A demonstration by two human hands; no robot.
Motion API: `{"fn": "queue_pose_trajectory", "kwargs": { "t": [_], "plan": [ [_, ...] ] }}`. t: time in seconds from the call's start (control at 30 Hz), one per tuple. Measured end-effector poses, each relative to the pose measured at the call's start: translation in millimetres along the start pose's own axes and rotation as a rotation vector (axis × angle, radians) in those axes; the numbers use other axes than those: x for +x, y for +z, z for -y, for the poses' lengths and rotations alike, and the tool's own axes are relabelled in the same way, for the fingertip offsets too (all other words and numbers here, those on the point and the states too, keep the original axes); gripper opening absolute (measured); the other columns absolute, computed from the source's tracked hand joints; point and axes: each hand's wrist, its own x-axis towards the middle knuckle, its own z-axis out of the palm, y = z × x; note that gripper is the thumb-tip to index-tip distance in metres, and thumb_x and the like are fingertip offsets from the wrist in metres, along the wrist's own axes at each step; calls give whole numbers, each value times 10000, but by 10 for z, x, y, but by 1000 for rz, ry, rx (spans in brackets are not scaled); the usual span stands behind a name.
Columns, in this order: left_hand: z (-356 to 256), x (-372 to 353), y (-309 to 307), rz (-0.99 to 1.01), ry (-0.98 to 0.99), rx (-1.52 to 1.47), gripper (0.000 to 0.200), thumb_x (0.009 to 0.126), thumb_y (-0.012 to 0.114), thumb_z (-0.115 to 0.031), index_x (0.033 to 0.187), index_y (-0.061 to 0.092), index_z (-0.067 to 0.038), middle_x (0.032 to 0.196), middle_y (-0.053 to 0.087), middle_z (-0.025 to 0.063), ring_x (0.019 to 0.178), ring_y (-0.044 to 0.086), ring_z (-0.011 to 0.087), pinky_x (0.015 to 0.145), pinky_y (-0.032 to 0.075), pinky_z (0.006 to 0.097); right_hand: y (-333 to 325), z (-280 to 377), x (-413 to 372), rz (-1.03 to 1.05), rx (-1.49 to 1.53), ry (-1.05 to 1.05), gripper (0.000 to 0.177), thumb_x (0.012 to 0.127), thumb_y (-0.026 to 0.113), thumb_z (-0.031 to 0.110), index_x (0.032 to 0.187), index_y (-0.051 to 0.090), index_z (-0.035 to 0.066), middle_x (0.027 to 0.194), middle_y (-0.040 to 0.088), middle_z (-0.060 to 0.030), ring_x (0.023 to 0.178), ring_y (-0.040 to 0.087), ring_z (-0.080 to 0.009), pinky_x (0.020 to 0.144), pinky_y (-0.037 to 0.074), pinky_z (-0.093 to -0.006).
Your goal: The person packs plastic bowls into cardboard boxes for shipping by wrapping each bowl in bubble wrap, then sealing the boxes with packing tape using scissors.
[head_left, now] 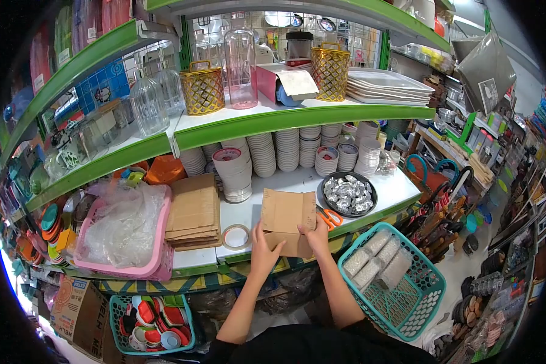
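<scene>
A small brown cardboard box [290, 209], its flaps partly unfolded, is held between both hands above the shelf's front edge. My left hand [266, 249] grips its lower left side, the thumb on the cardboard. At its right side my right hand [315, 237] closes on the edge. Orange-handled scissors [330, 219] lie just right of the box, beside a round dark tray [349, 194] of silvery wrapped pieces. On the left are a roll of tape [236, 236] and a stack of flat cardboard [193, 212].
A pink basket [165, 242] with clear plastic bags stands left. A teal basket [434, 291] with white filled packs is low right; another basket [116, 327] with colourful dishes is low left. Stacked white bowls [262, 155] line the shelf's back. Glass bottles [241, 60] stand above.
</scene>
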Motion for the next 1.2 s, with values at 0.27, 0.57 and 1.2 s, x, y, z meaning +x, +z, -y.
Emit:
{"fn": "queue_pose_trajectory", "kwargs": {
  "t": [0.27,0.57,1.2],
  "plan": [
    [304,-61,179,111,66,286,616,747,740,-257,1255,491,-11,1285,393,227,1157,410,386,993,352,443,64,-1,2,-149,-849,-468,631,703,717,88,1263,449,-21,1069,559,-223,1027,545,-379,896,439,-421],
    [354,15,213,196,96,489,506,797,680,-278,1201,562,2,1293,446,216,1252,346,403,1024,308,468,65,-23,-98,12,-723,-366,238,709,676,64,941,662,13,960,603,-139,927,568,-343,868,438,-413],
    [698,259,327,367,58,656,1024,734,635,-569,1361,236,135,1404,239,364,1370,126,463,1122,100,500,175,-9,-8,273,-912,-610,95,756,642,149,809,718,130,882,606,-9,898,552,-219,756,417,-384]
  ]
}}
